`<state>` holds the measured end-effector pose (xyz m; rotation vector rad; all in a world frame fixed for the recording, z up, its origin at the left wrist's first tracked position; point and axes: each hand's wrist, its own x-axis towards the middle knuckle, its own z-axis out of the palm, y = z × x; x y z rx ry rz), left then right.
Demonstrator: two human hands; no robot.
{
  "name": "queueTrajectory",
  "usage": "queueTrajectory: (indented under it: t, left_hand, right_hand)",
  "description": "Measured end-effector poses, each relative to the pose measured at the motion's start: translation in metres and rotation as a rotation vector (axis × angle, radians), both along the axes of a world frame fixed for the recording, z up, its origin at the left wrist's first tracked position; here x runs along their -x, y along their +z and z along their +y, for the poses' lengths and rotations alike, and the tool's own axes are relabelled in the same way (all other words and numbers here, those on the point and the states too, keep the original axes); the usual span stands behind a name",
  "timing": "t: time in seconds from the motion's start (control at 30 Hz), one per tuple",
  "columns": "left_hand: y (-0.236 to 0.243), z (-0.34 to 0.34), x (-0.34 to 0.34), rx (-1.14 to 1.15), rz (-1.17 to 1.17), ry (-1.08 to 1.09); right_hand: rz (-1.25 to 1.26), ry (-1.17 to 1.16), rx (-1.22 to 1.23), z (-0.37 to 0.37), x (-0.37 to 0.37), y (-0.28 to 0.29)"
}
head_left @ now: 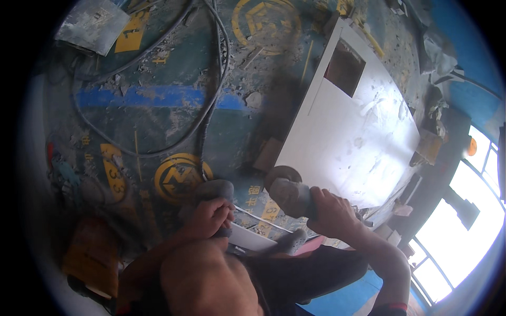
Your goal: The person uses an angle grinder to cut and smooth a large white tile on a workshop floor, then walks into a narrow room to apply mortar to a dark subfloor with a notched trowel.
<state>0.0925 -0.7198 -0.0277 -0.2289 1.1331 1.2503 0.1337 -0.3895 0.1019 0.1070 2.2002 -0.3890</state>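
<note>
My right hand [332,210] grips a dusty angle grinder [290,197] with a round disc [276,176] at the lower left corner of a white tile [332,137]. The tile has a rectangular cut-out in its upper part. My left hand [211,216] has its fingers curled on a dusty grey object [213,189] with a dark cable rising from it; I cannot make out what it is. A thin white cord [263,221] runs to the right below the two hands.
A dusty, debris-strewn green covering [142,126] carries looped cables [174,142]. A square slab [92,26] lies upper left, a yellow case [89,253] lower left. My foot in a grey clog [290,242] is below the grinder. Bright windows [458,221] stand right.
</note>
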Motion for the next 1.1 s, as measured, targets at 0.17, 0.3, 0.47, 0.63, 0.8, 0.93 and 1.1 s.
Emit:
queueTrajectory:
  t: [0.17, 0.3, 0.47, 0.63, 0.8, 0.93, 1.1]
  left_hand:
    - [-0.003, 0.001, 0.0, -0.018, 0.014, 0.002]
    - [0.003, 0.004, 0.005, -0.008, 0.0, -0.018]
    - [-0.001, 0.005, 0.0, -0.02, 0.046, 0.011]
    - [-0.007, 0.021, 0.033, -0.066, 0.356, 0.108]
    - [-0.015, 0.054, 0.133, -0.03, 0.937, 0.173]
    - [-0.021, 0.101, 0.21, -0.07, 1.29, 0.252]
    - [-0.043, 0.184, 0.289, -0.069, 1.736, 0.286]
  right_hand:
    - [0.088, -0.042, -0.028, 0.019, 0.038, 0.004]
    - [0.022, -0.144, -0.111, 0.039, 0.069, 0.006]
    - [-0.033, -0.2, -0.205, 0.049, 0.11, 0.01]
    - [-0.125, -0.159, -0.207, 0.048, 0.112, 0.015]
    - [-0.21, -0.171, -0.204, 0.052, 0.135, 0.022]
    - [-0.147, -0.171, -0.276, 0.063, 0.165, 0.024]
    - [-0.12, -0.26, -0.322, 0.085, 0.201, 0.025]
